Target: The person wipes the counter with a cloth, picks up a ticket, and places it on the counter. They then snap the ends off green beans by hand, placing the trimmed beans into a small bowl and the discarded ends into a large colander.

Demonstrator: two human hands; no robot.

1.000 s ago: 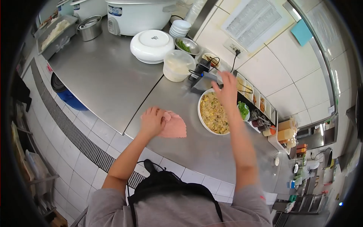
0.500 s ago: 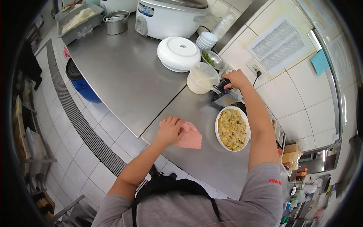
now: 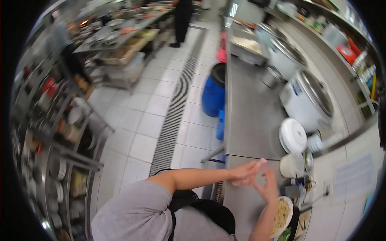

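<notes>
Left hand (image 3: 244, 173) and right hand (image 3: 268, 185) hover open, empty, over the counter (image 3: 249, 120) beside rice plate (image 3: 287, 198) and tub (image 3: 292, 164).

Yellow fried rice (image 3: 281, 215), blue barrel (image 3: 213, 96)

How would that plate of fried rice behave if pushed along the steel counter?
The plate of fried rice would probably slide easily, since the steel counter looks smooth. It looks ceramic, so likely weighty and breakable. Tilted, the loose rice might spill.
</notes>
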